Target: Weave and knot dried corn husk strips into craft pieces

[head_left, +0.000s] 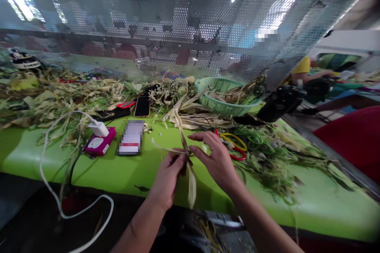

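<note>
My left hand (168, 180) is closed, pinching the crossing of some long, pale dried leaf strips (192, 185) that look like corn husk. One strip points up and away, one hangs down toward the table's front edge, and a thin one sticks out to the left. Just right of the crossing is my right hand (218, 160), its thumb and forefinger apart and their tips close to the strips. Whether those fingertips touch the strips, I cannot tell. Beside the right hand lie a yellow loop (237, 140) and a red loop (240, 155), like scissor handles.
On the green table (127, 176), a phone (130, 138) lies near a purple power box (99, 142) with a white charger. Another phone (143, 106) lies behind. Dried leaves (71, 97), a green basket (219, 104) and green fibres (267, 158) surround the hands. A perforated metal panel (166, 19) stands behind.
</note>
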`<state>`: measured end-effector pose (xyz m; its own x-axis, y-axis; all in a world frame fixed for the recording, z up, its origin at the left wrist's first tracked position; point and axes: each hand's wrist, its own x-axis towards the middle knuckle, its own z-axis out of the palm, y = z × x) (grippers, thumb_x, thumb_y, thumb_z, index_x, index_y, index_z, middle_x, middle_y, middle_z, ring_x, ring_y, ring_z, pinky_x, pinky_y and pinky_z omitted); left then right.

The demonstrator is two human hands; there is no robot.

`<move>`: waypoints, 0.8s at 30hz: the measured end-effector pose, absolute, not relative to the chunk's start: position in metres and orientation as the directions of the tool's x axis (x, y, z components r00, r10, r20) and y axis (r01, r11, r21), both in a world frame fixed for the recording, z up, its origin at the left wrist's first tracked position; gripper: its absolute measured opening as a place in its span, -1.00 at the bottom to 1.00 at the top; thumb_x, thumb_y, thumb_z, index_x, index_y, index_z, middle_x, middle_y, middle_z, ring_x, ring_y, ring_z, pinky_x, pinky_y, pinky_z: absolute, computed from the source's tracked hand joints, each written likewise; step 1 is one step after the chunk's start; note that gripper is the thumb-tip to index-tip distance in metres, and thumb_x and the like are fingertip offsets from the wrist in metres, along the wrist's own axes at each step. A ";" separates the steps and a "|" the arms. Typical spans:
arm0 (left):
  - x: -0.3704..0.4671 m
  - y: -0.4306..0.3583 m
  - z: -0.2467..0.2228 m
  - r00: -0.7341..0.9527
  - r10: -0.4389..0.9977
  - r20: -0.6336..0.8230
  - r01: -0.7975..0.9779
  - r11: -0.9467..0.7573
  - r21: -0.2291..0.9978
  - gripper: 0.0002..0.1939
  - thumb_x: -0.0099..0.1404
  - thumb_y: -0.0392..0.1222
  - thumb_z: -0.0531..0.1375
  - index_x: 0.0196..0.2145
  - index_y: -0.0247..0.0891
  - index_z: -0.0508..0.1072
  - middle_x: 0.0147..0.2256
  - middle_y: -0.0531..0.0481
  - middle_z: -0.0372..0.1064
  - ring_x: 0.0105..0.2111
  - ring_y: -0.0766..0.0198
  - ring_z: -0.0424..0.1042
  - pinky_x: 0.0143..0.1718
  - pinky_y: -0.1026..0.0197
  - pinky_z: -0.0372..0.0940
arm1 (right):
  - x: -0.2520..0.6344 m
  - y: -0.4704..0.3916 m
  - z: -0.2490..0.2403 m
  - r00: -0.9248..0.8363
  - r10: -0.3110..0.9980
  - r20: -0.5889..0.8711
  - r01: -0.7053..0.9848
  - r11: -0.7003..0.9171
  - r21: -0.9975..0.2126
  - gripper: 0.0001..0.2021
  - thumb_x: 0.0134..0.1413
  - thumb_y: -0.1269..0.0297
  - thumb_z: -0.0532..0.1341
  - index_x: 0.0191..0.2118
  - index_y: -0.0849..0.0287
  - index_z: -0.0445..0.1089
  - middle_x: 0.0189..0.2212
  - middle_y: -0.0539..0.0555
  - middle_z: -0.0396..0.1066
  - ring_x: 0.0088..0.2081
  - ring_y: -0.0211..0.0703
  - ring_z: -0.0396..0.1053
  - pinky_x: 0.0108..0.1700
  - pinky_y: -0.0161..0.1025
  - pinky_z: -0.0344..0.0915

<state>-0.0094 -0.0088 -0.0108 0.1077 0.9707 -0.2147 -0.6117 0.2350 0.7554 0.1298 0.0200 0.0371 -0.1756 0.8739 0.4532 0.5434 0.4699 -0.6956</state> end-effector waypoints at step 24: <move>-0.016 -0.007 -0.007 0.081 0.956 -0.281 -0.682 0.258 0.684 -0.71 -0.03 -0.09 0.41 -0.42 -0.38 0.57 -0.61 0.09 0.27 -0.60 0.51 0.17 -0.56 0.43 0.05 | 0.136 -0.002 0.027 -0.433 0.873 0.224 0.564 0.456 -0.689 -0.81 0.19 0.28 0.18 -0.45 0.16 0.29 -0.42 0.00 0.28 -0.33 -0.19 0.26 -0.29 -0.29 0.13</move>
